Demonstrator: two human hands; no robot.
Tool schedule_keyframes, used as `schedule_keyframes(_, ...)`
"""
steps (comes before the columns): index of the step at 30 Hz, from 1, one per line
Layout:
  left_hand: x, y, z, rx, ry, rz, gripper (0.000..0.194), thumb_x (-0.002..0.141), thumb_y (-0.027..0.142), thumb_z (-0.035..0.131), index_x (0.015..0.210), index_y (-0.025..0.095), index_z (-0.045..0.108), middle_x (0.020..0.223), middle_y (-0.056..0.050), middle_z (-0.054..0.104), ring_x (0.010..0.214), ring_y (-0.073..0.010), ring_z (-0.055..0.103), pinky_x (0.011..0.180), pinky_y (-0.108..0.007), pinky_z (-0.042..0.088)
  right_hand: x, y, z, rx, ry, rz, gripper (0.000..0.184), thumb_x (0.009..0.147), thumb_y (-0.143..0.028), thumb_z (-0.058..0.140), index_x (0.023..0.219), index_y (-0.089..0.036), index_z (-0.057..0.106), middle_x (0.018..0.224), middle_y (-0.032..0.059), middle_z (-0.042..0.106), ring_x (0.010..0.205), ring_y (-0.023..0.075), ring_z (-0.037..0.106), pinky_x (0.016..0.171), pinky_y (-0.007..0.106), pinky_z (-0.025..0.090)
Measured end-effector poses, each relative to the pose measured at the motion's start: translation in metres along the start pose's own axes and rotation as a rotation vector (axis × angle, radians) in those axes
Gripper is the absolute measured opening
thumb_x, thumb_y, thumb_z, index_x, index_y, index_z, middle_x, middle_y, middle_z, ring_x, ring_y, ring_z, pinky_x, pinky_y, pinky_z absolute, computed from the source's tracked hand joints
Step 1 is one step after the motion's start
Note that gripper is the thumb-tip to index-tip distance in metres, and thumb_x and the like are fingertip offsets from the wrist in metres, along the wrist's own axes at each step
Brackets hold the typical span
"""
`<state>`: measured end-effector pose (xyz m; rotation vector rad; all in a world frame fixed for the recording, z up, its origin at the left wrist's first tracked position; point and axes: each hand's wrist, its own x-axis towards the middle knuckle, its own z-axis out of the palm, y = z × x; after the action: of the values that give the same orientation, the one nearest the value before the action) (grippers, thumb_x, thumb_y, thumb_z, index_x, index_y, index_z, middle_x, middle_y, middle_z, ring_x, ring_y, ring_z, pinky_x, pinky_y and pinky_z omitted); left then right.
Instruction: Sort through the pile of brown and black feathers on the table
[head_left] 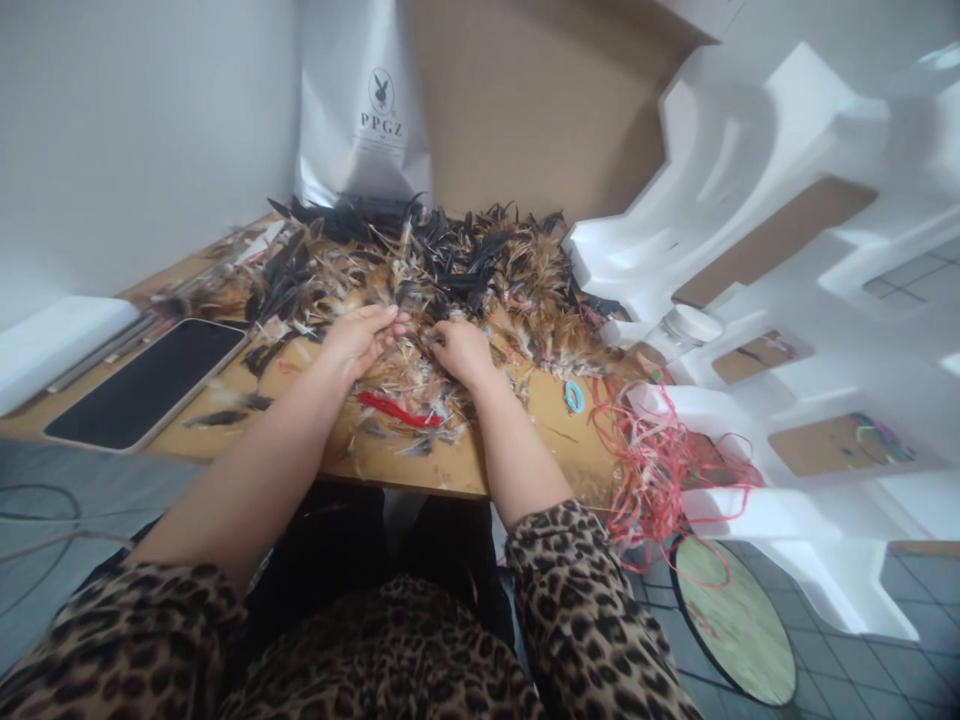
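Observation:
A wide heap of brown, black and pale feathers (450, 265) covers the far half of a wooden board (525, 440). My left hand (361, 335) rests at the near edge of the heap, fingers curled and pinched together on feathers. My right hand (461, 350) sits close beside it, fingers bent down into the loose feathers and partly hidden. The two hands almost touch. A red strip (394, 410) lies on the board just below them.
A dark phone (146, 385) lies at the left. A tangle of red string (660, 460) hangs off the right edge. A small blue ring (574, 396), a white jar (686, 328), white foam packing (787, 250), a silver bag (367, 110) and a round mirror (739, 620) surround the board.

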<state>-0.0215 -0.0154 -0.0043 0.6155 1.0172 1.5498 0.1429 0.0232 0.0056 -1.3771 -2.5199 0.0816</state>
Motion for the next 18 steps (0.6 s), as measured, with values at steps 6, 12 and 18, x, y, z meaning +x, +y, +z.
schedule_keyframes(6, -0.001, 0.0, 0.0, 0.006, -0.015, -0.001, 0.005, 0.073, 0.013, 0.067, 0.073, 0.01, 0.062, 0.074, -0.005, 0.068, 0.053, -0.0051, 0.06, 0.041, -0.011, 0.04, -0.002, -0.01, 0.003, -0.101, 0.018, -0.032, 0.029, 0.083, -0.028, 0.047, 0.108, -0.022, 0.061, 0.105, 0.0099, 0.058, 0.097, 0.0224, 0.056, 0.08, 0.032, 0.044)
schedule_keyframes(12, 0.0, -0.001, -0.002, -0.004, -0.018, -0.004, 0.004, 0.074, 0.012, 0.066, 0.074, 0.01, 0.062, 0.072, -0.005, 0.068, 0.052, -0.005, 0.06, 0.04, -0.011, 0.04, 0.005, -0.004, 0.01, 0.076, 0.113, 0.037, 0.021, 0.082, -0.026, 0.047, 0.085, -0.019, 0.066, 0.095, 0.0077, 0.06, 0.089, 0.0192, 0.057, 0.078, 0.031, 0.042)
schedule_keyframes(18, -0.002, 0.001, 0.001, -0.012, -0.02, -0.033, 0.006, 0.074, 0.011, 0.066, 0.072, 0.01, 0.061, 0.073, -0.005, 0.068, 0.052, -0.0056, 0.06, 0.039, -0.011, 0.04, 0.018, 0.016, 0.017, 0.974, 0.213, 0.247, 0.014, 0.072, -0.028, 0.059, 0.072, -0.015, 0.061, 0.066, -0.0023, 0.059, 0.061, 0.0083, 0.049, 0.062, 0.021, 0.039)
